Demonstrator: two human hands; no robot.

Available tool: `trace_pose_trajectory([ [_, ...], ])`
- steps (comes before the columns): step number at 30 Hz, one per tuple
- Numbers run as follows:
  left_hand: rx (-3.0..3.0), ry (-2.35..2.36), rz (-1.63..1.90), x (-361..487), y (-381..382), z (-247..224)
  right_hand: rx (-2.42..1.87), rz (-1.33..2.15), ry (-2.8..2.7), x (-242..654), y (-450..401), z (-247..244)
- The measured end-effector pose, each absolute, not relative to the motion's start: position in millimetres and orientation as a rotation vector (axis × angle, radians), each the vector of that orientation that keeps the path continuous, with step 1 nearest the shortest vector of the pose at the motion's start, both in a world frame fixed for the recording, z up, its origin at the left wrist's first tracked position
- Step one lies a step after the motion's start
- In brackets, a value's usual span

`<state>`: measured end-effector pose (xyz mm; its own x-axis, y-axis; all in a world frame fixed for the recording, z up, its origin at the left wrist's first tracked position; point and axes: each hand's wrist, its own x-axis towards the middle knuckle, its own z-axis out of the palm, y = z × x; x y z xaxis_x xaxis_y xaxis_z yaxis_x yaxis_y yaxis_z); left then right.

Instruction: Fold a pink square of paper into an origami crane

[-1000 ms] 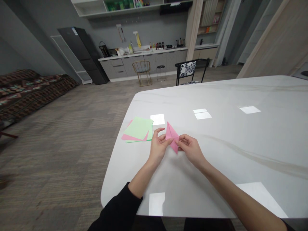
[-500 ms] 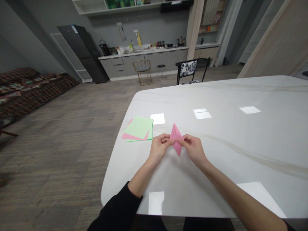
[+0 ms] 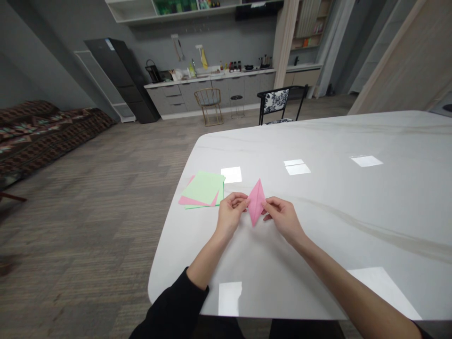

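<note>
Between my hands is a piece of pink origami paper (image 3: 256,202), folded into a narrow diamond with a crease running down its length. My left hand (image 3: 232,209) pinches its left corner between thumb and fingers. At the opposite corner, my right hand (image 3: 280,214) grips the paper the same way. The diamond is held just above the white table, one point facing away from me and the other toward me. To the left of my left hand lies a loose stack of square paper sheets (image 3: 202,187), light green on top with pink and darker green edges showing.
The white marble-patterned table (image 3: 339,197) has a rounded left edge and bright light reflections. Beyond it stands a black-framed chair (image 3: 277,101). Further back are a gold wire chair (image 3: 209,103), a stool (image 3: 236,98), a kitchen counter (image 3: 169,85) and a dark fridge (image 3: 122,77).
The pink paper has tilted so its far point shifts right and its near point shifts left. My thumbs have moved apart from its middle to the side corners.
</note>
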<state>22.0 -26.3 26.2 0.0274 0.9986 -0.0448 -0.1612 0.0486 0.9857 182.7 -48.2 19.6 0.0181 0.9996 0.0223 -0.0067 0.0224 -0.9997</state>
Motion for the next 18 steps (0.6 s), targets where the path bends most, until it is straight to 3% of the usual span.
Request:
trace_pose_trajectory([
  [9, 1.074, 0.981, 1.079, 26, -32, 30, -1.156, 1.014, -1.347, 180, -54, 31],
  [14, 1.013, 0.897, 0.956, 25, -35, 36, -1.082, 1.156, -1.421, 181, -52, 32],
  [18, 0.988, 0.837, 0.891, 23, -36, 36, -1.118, 1.069, -1.482, 181, -54, 34],
])
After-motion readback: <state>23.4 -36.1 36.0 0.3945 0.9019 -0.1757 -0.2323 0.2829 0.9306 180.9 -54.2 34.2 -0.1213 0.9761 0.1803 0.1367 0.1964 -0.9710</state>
